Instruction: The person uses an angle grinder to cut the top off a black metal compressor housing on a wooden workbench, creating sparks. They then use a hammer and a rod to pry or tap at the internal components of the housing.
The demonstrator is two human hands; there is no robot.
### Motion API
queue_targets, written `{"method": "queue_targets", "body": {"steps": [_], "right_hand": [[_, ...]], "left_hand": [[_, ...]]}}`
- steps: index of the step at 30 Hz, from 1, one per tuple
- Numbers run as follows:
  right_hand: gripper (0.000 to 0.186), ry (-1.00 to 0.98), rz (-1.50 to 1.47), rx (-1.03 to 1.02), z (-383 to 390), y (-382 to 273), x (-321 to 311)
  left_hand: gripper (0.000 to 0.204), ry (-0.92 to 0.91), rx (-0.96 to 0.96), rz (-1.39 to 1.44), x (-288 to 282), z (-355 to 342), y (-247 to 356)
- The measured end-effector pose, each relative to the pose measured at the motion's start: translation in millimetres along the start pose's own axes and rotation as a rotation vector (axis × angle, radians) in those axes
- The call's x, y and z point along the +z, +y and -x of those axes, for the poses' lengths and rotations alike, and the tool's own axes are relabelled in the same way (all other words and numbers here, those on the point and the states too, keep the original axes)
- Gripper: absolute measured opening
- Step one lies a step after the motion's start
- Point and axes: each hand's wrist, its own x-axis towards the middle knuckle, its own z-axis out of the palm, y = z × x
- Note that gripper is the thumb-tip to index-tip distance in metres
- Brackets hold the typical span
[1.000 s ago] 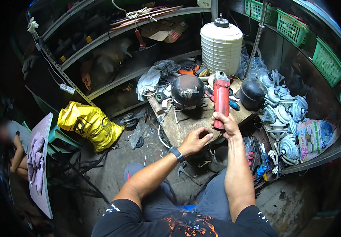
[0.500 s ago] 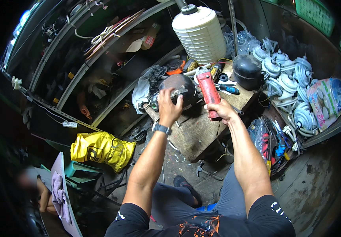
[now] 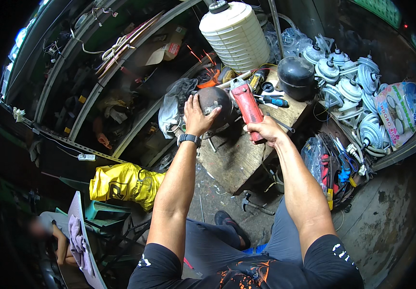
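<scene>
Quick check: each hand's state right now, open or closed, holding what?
Left hand: open, laid against the rusty dark dome.
Right hand: closed, holding the red power tool.

1. The T-shirt (image 3: 285,275) is black, with short sleeves (image 3: 324,260).
2. Its front has orange print (image 3: 260,270); both sleeves bear white markings (image 3: 338,251).
3. The trousers (image 3: 208,239) are grey, the visible shoe (image 3: 235,227) dark.
4. The left wrist (image 3: 194,131) has a dark watch (image 3: 188,138); the hands (image 3: 198,115) are bare.

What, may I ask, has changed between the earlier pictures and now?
The left hand has moved forward from beside the right hand onto the dark, rusty dome; orange sparks now show beyond it. The right hand still grips the red grinder. The black dome and hammer stayed put.
</scene>
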Motion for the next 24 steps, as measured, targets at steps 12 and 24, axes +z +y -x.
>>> {"method": "queue_targets", "body": {"steps": [12, 24], "right_hand": [[0.040, 0.008, 0.039, 0.019, -3.5, 3.9, -0.6], [0.049, 0.011, 0.055, 0.015, -6.2, 3.7, -0.3]], "left_hand": [[0.107, 0.005, 0.016, -0.028, -6.2, 2.5, 4.3], [0.108, -0.023, 0.014, -0.029, -8.6, 1.3, 2.8]]}}
